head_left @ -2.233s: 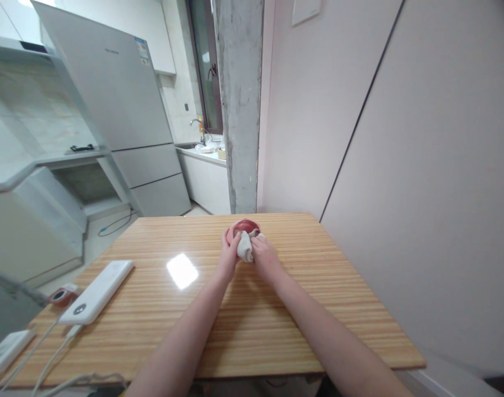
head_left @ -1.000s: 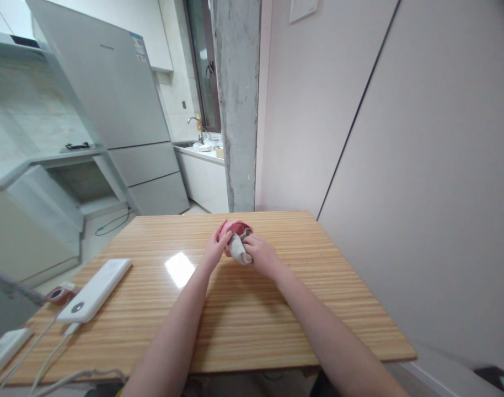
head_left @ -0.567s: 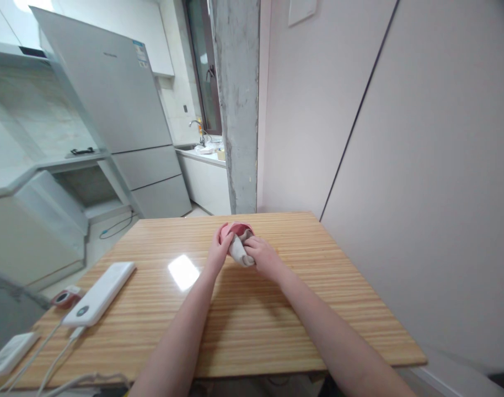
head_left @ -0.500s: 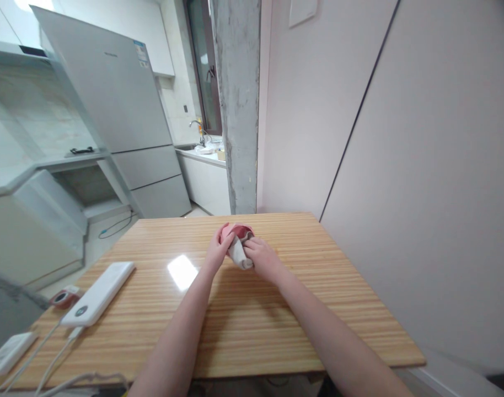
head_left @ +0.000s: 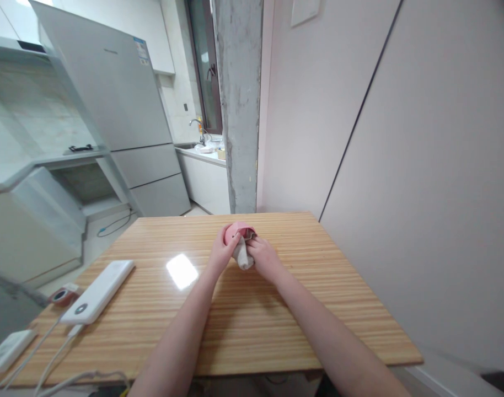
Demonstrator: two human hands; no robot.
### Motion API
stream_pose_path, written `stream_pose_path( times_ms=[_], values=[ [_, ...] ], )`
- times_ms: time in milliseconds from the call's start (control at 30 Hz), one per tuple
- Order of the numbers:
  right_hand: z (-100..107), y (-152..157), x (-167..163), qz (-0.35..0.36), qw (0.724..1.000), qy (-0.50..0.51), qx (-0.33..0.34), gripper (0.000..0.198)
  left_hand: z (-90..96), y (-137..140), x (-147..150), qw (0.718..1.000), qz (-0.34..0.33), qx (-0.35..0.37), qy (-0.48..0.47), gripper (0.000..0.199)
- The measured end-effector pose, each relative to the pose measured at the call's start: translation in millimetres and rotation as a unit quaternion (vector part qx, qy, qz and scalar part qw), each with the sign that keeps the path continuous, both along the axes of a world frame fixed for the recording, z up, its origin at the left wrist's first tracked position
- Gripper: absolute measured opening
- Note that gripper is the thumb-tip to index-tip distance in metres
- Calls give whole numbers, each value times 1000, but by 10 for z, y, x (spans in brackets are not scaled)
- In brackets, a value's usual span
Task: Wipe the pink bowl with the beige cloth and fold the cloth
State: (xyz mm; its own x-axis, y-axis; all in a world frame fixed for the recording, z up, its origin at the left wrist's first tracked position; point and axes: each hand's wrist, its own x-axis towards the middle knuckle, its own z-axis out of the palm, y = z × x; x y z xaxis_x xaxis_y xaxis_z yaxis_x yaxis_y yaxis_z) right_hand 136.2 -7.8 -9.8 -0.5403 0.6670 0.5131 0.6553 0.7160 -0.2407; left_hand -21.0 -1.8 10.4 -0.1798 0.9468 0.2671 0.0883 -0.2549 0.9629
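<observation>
Pink bowl (head_left: 237,227) between my fingers: left hand (head_left: 221,250) curled round it, right hand (head_left: 267,259) bunched on off-white cloth (head_left: 242,257) at its mouth. Underway, I'd judge; neither released, remainder unclear.

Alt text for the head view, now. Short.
Two bare hands meet over a wooden table: the left hand grips a pink bowl, while the right hand holds a pale cloth against its opening. A white device with a cable plugged in lies at the left; behind stand a tall fridge and a rough grey pillar.
</observation>
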Motion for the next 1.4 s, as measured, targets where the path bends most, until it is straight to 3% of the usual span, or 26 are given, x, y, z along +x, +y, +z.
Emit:
stream_pose_path(
  times_ms=[167,267,433,500,633,700,833,933,1033,1100,1267,1400],
  values=[
    [-14,-19,-42,-8,999,31,5,22,-111,-17,124,987,-55,-60,-138,83],
    [-8,-49,-68,5,997,79,7,22,-192,9,149,978,-79,-66,-181,73],
    [41,-70,-55,-6,1000,9,0,22,-143,91,-50,994,-29,-71,-83,46],
    [49,-68,-47,-25,999,-29,3,22,-117,93,-72,995,-28,-70,-71,54],
    [23,-66,-55,-55,998,-17,-5,20,-150,34,87,980,-69,-75,-172,83],
    [5,-81,-72,-58,998,18,-14,22,-188,13,170,974,-83,-62,-202,80],
    [-13,-131,-116,-8,993,107,-43,29,-239,50,149,977,-39,-72,-199,61],
    [-12,-122,-83,-65,962,263,-21,33,-260,102,56,983,-15,-67,-173,54],
    [15,-47,60,-167,891,421,31,40,-273,121,24,988,8,-68,-138,52],
    [47,9,178,-198,874,440,60,43,-266,110,43,992,18,-70,-106,49],
    [72,55,263,-107,970,214,45,48,-189,40,123,997,11,-49,-66,40],
    [48,48,164,-88,991,100,18,48,-173,13,135,998,18,-39,-49,35]
  ],
)
